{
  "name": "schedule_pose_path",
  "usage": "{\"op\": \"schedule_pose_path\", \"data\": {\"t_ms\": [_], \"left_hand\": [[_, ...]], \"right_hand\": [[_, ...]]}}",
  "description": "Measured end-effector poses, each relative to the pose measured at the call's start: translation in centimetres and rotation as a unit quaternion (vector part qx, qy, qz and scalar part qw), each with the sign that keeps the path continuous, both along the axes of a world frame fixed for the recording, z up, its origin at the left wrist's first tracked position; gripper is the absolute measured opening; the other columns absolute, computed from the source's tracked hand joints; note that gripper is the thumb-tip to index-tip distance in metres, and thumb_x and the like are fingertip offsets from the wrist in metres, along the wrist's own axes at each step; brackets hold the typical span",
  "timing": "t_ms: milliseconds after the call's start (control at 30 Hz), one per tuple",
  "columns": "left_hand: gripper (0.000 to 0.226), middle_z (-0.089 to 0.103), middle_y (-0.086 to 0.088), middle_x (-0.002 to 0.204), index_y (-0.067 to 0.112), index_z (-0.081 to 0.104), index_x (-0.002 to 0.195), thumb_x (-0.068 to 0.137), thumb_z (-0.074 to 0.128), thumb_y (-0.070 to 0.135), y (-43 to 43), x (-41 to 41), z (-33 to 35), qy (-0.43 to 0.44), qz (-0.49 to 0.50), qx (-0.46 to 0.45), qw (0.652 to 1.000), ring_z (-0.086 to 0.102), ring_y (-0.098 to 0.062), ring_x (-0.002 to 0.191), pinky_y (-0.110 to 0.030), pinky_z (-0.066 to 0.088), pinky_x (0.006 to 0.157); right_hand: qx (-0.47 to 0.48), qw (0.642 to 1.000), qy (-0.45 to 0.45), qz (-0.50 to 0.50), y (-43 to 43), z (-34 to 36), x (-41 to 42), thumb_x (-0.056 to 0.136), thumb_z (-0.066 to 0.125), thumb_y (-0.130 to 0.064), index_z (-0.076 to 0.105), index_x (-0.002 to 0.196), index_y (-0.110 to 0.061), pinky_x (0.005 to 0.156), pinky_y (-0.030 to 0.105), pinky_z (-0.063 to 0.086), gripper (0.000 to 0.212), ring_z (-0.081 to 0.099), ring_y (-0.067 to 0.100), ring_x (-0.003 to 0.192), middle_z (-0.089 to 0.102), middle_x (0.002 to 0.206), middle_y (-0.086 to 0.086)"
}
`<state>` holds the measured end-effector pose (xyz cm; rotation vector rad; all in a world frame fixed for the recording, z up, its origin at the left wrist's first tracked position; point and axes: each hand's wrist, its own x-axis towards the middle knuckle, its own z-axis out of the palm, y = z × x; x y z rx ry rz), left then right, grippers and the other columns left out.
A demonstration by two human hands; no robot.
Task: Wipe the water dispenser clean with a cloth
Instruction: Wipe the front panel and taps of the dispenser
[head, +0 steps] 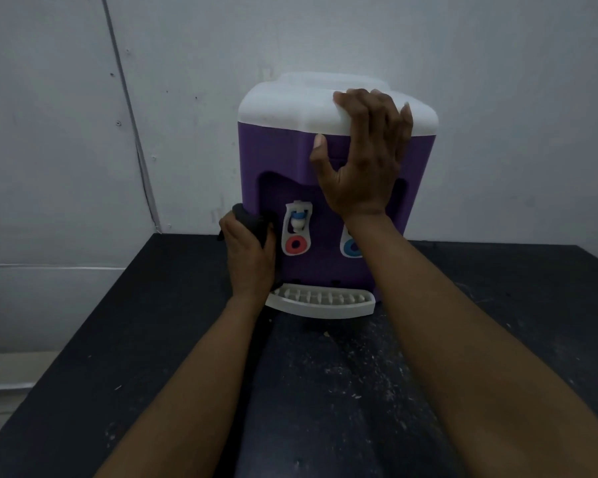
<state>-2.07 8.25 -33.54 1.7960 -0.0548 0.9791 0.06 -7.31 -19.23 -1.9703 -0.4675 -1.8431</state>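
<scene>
1. The water dispenser (290, 160) is found upright at the back of the black bench (325, 391), close against the wall (325, 39).
2. The right hand (363, 157) is clamped on the front edge of the white top (283, 108), with the fingers (356, 101) curled over it and the thumb pressed on the purple front. This is judged to be a bracing hold, so the unit is not pushed about while it is rubbed.
3. The dark cloth (252, 222) is bunched and gripped in the left hand (251, 260), and is held against the lower left front corner, beside the red tap (296, 229).
4. The drip tray (320, 300) is noted below; its condition cannot be told.
</scene>
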Motion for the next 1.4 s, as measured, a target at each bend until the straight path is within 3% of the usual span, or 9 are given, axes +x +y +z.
{"op": "schedule_pose_path", "data": {"t_ms": [167, 267, 400, 533, 733, 933, 1033, 1233, 1400], "left_hand": [[0.045, 0.043, -0.010, 0.126, 0.008, 0.035, 0.129, 0.097, 0.065, 0.018, 0.8, -1.2, -4.7, 0.080, -0.005, 0.039, 0.996, 0.054, -0.024, 0.109, -0.049, 0.056, 0.088], [0.041, 0.040, -0.008, 0.124, 0.005, 0.037, 0.126, 0.097, 0.064, 0.013, 0.5, -1.5, -4.7, 0.095, -0.002, 0.043, 0.995, 0.054, -0.025, 0.106, -0.047, 0.056, 0.087], [0.034, 0.035, -0.003, 0.115, 0.003, 0.041, 0.122, 0.097, 0.064, 0.009, 1.0, -1.4, -3.3, 0.083, 0.004, 0.090, 0.992, 0.048, -0.019, 0.101, -0.042, 0.056, 0.085], [0.042, 0.039, -0.007, 0.120, 0.001, 0.041, 0.128, 0.098, 0.064, 0.018, 1.4, -0.9, -0.5, 0.040, 0.017, 0.121, 0.992, 0.050, -0.021, 0.103, -0.036, 0.053, 0.079], [0.054, 0.041, -0.013, 0.136, 0.003, 0.036, 0.140, 0.100, 0.064, 0.025, 0.2, 0.2, 2.6, -0.003, 0.010, 0.041, 0.999, 0.053, -0.021, 0.113, -0.028, 0.047, 0.081], [0.050, 0.052, -0.010, 0.131, 0.015, 0.030, 0.141, 0.102, 0.058, 0.029, 0.8, -1.5, -4.3, 0.105, -0.030, 0.032, 0.994, 0.062, -0.024, 0.103, -0.037, 0.053, 0.078], [0.046, 0.052, -0.007, 0.127, 0.012, 0.032, 0.136, 0.102, 0.058, 0.028, 0.7, -1.7, -5.4, 0.127, -0.021, 0.028, 0.991, 0.064, -0.026, 0.097, -0.034, 0.050, 0.072], [0.050, 0.051, 0.005, 0.123, 0.018, 0.036, 0.139, 0.100, 0.062, 0.033, 0.6, -1.4, -2.3, 0.078, -0.017, 0.010, 0.997, 0.059, -0.014, 0.096, -0.029, 0.047, 0.076], [0.052, 0.053, 0.010, 0.124, 0.017, 0.037, 0.144, 0.101, 0.058, 0.038, -0.8, -0.4, 2.2, -0.004, 0.003, -0.038, 0.999, 0.054, 0.001, 0.095, -0.007, 0.040, 0.068]], "right_hand": [[-0.002, 1.000, 0.005, 0.002, 0.0, 0.0, -0.1, 0.088, 0.064, -0.039, 0.065, 0.130, -0.011, 0.119, 0.058, 0.025, 0.051, 0.052, 0.031, 0.133, 0.063, 0.133, 0.007], [-0.002, 1.000, 0.008, 0.000, 0.0, 0.0, -0.2, 0.088, 0.064, -0.039, 0.065, 0.130, -0.011, 0.120, 0.058, 0.025, 0.051, 0.052, 0.031, 0.134, 0.063, 0.133, 0.007], [-0.004, 1.000, 0.005, 0.001, -0.1, 0.0, -0.1, 0.088, 0.065, -0.039, 0.065, 0.131, -0.010, 0.118, 0.060, 0.026, 0.051, 0.052, 0.032, 0.133, 0.062, 0.133, 0.008], [-0.001, 1.000, 0.001, -0.003, 0.0, 0.0, -0.1, 0.089, 0.063, -0.040, 0.064, 0.131, -0.011, 0.119, 0.059, 0.026, 0.051, 0.052, 0.031, 0.133, 0.063, 0.133, 0.008], [0.000, 1.000, -0.002, -0.003, 0.1, 0.0, -0.1, 0.088, 0.063, -0.039, 0.065, 0.130, -0.010, 0.118, 0.060, 0.027, 0.051, 0.053, 0.032, 0.133, 0.063, 0.133, 0.009], [-0.003, 1.000, 0.001, -0.003, 0.1, 0.0, -0.1, 0.089, 0.062, -0.040, 0.065, 0.131, -0.010, 0.119, 0.059, 0.026, 0.052, 0.052, 0.032, 0.133, 0.063, 0.133, 0.009], [-0.004, 1.000, 0.003, -0.005, 0.0, 0.1, -0.1, 0.089, 0.061, -0.041, 0.065, 0.131, -0.010, 0.119, 0.059, 0.025, 0.052, 0.052, 0.032, 0.134, 0.062, 0.134, 0.009], [-0.015, 1.000, 0.008, -0.006, -0.1, 0.2, -0.1, 0.089, 0.060, -0.041, 0.063, 0.132, -0.010, 0.119, 0.060, 0.025, 0.052, 0.050, 0.032, 0.134, 0.061, 0.134, 0.010], [-0.022, 1.000, 0.022, -0.002, -0.2, 0.2, -0.3, 0.091, 0.056, -0.043, 0.061, 0.133, -0.011, 0.120, 0.059, 0.023, 0.054, 0.048, 0.032, 0.136, 0.060, 0.136, 0.009]]}}
